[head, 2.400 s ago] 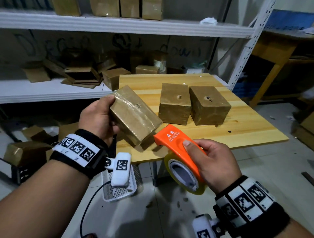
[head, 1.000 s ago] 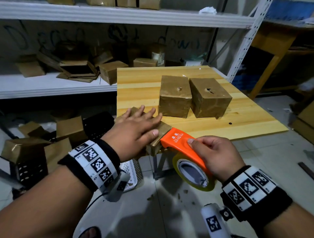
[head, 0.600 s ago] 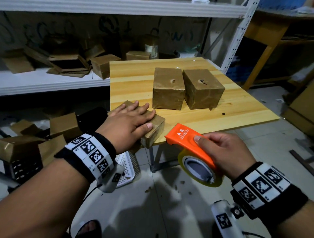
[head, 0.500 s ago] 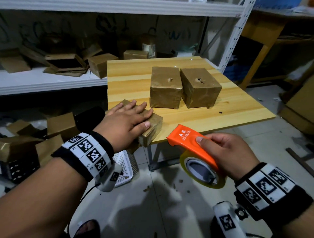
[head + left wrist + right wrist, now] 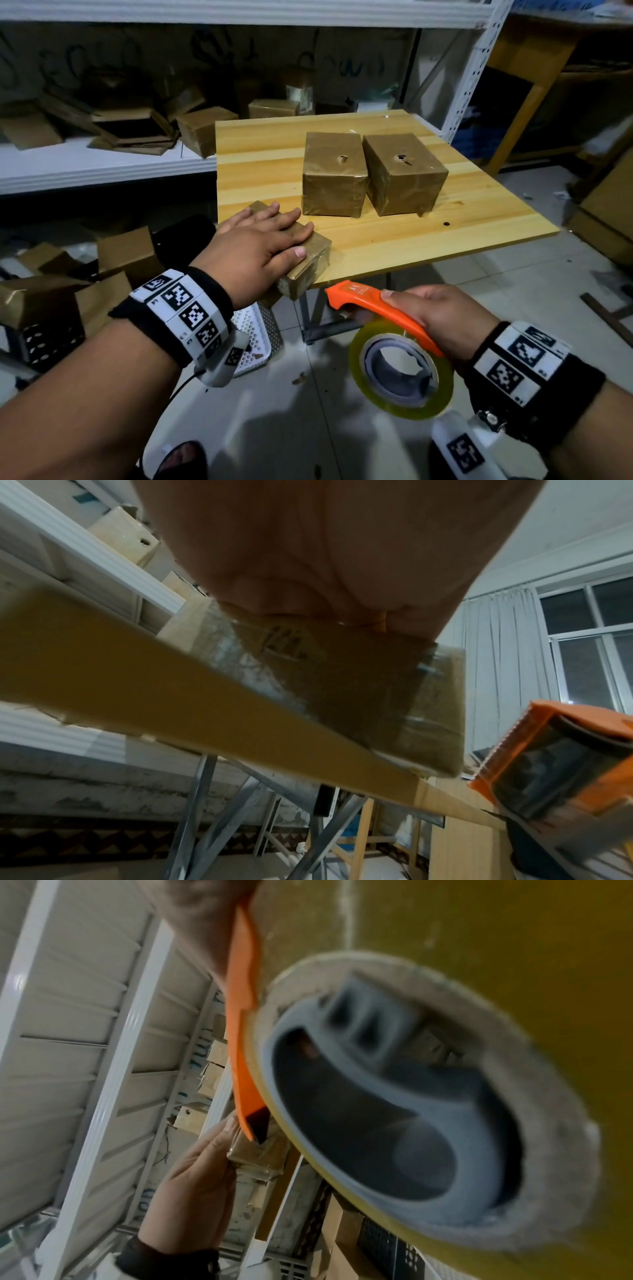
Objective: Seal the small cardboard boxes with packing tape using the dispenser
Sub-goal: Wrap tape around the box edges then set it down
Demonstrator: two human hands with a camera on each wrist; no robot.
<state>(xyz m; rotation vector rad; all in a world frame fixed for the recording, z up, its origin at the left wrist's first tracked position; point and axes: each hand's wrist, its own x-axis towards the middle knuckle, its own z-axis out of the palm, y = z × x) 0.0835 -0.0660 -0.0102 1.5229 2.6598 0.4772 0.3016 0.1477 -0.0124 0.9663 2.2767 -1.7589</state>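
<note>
Now the left hand (image 5: 255,251) lies flat, fingers straight, pressing the small cardboard box (image 5: 308,269) down at the near left corner of the wooden table (image 5: 428,236), the box partly overhanging the edge; 2.4 s ago that hand held the box up in the air against the dispenser, so it has been set down and pinned since. Right hand (image 5: 442,317) grips the orange tape dispenser (image 5: 373,308), fingers curled over its handle, yellowish tape roll (image 5: 400,373) hanging below; a second ago its nose was touching the box's end, now it sits just off the table edge, near the box but apart. Likely that strip is cut or finished and the flat hand is smoothing it down; left wrist view shows glossy clear tape already over the box's top and side. No loose tape tail visible, so can't confirm the cut. Counts: one box under the hand, two taped boxes (image 5: 334,173) side by side mid-table, touching or nearly so, each with a small hole on top, so three on the table. One dispenser, one roll. Metal shelving (image 5: 102,168) behind holds several more boxes and flattened cardboard, too dim to count; more cardboard and a white perforated basket (image 5: 255,337) on the floor at left.
</note>
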